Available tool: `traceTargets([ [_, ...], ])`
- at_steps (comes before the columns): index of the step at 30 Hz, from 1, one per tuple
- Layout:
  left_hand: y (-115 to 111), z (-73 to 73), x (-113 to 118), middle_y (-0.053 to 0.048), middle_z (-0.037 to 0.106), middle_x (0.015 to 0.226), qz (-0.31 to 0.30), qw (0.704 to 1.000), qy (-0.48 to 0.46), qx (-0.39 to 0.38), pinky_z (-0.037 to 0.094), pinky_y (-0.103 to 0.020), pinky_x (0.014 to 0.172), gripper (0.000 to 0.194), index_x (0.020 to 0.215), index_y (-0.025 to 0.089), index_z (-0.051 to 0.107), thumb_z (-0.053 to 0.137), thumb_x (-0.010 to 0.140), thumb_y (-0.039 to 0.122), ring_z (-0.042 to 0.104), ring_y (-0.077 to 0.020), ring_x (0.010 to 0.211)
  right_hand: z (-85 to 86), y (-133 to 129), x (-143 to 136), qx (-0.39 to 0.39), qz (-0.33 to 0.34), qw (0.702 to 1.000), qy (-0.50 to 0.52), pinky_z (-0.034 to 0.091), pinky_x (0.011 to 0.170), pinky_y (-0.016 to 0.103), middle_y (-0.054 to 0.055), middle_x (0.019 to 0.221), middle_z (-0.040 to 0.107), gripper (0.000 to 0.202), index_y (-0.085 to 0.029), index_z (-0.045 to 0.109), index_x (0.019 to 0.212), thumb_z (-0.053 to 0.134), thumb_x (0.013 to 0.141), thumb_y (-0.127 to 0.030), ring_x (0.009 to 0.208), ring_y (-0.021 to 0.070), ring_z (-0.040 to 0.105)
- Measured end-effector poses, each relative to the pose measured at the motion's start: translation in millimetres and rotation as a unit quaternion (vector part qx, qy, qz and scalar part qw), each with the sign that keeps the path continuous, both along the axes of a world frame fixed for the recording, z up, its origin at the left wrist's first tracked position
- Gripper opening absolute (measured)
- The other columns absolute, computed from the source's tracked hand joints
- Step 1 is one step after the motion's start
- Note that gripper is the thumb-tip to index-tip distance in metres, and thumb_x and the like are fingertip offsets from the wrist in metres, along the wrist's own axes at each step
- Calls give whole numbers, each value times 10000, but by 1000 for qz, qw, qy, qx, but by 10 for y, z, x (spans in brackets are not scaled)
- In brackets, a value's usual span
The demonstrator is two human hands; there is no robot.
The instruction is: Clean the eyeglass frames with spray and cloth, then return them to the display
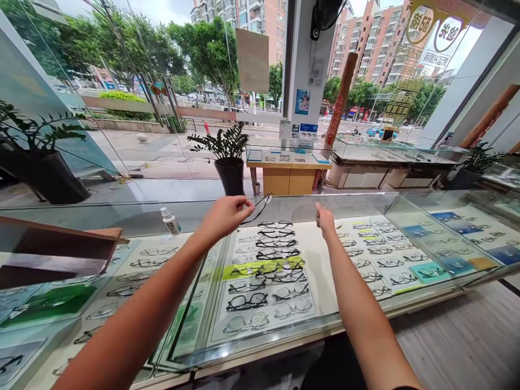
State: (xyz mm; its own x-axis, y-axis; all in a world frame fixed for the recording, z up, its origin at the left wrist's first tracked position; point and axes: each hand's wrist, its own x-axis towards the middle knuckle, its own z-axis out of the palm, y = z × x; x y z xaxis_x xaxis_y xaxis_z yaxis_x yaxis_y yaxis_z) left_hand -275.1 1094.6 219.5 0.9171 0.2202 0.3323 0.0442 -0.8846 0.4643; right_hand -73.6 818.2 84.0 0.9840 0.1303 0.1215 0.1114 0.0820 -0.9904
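Above the far part of the glass display case (325, 319), my left hand (229, 214) pinches a dark-rimmed pair of glasses (262, 208), which hangs to the right of the fingers. My right hand (325, 218) is to the right, over the same case, with its fingers curled; whether it holds anything is too small to make out. Between and below the arms, rows of glasses (247, 300) lie in the case, some on a yellow-green strip (231, 271). The two hands are apart.
A white bottle (170, 221) stands left of my left hand. A brown tray-like object (60, 254) is at the left edge. Beyond the case are a potted plant (229, 168), a wooden display table (284, 181) and large windows. More glass cases (450, 238) extend right.
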Motion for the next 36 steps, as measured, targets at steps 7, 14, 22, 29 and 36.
traceTargets([
  [7,-153,-119,845,-87,780,1003,-38,979,109,169,410,-307,691,301,1014,241,819,606,908,425,685,-255,893,-222,3,242,31,52,995,83,171,350,223,-94,396,281,662,-278,316,593,499,906,-831,364,70,198],
  [14,-140,-371,1385,-114,799,1042,-62,966,151,199,471,-296,791,216,983,221,830,686,860,323,705,-265,964,-324,15,280,58,51,994,83,163,343,212,-132,370,288,609,-253,450,674,677,836,-795,366,52,144],
  [22,-127,-684,1573,-132,802,1069,-65,963,171,196,480,-306,857,216,1001,215,835,697,851,290,722,-270,980,-364,6,310,64,55,992,91,158,339,220,-136,370,290,594,-249,462,687,716,834,-766,378,52,139],
  [29,-215,-843,1641,-161,793,1076,-69,958,181,210,490,-321,883,244,1017,189,833,656,860,249,713,-293,1047,-341,10,292,53,53,993,94,153,335,226,-133,368,291,603,-252,452,665,750,808,-756,382,51,146],
  [36,-294,-849,1605,-180,784,1105,-63,959,191,199,499,-342,897,213,1006,160,814,673,883,264,717,-308,1056,-359,11,283,38,50,994,86,172,334,231,-129,377,301,597,-258,443,666,754,797,-750,381,55,159],
])
